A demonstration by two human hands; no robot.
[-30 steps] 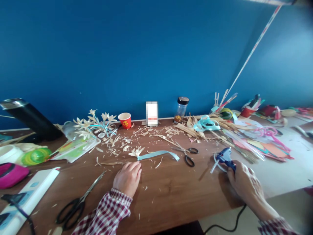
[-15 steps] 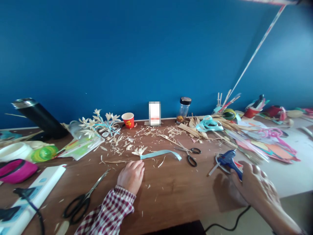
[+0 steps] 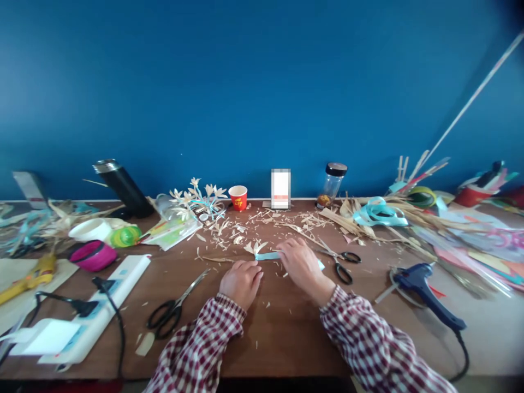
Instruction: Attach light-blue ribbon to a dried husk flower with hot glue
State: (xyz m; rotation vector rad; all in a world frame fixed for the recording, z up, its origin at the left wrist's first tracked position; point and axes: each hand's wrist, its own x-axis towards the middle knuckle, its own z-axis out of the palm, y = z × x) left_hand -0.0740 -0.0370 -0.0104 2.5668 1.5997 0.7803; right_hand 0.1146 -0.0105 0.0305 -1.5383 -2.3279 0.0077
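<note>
A cream husk flower lies on the brown table with a light blue ribbon running right from its base. My left hand rests on the table just below the flower, its fingers closed together with the tips at the flower's base; the stem itself is hidden. On the ribbon is my right hand, fingers bent down and gripping it. The ribbon's loose end shows beyond the right palm. A blue glue gun lies on the table to the right, touched by neither hand.
Scissors lie left and right of my hands. A white power strip with cords stands left. Behind are a bunch of husk flowers, a red paper cup, a lidded jar and scattered husk scraps.
My right hand has let go of the glue gun and moved left onto the ribbon. My left hand stays at the flower. The camera view has turned left.
</note>
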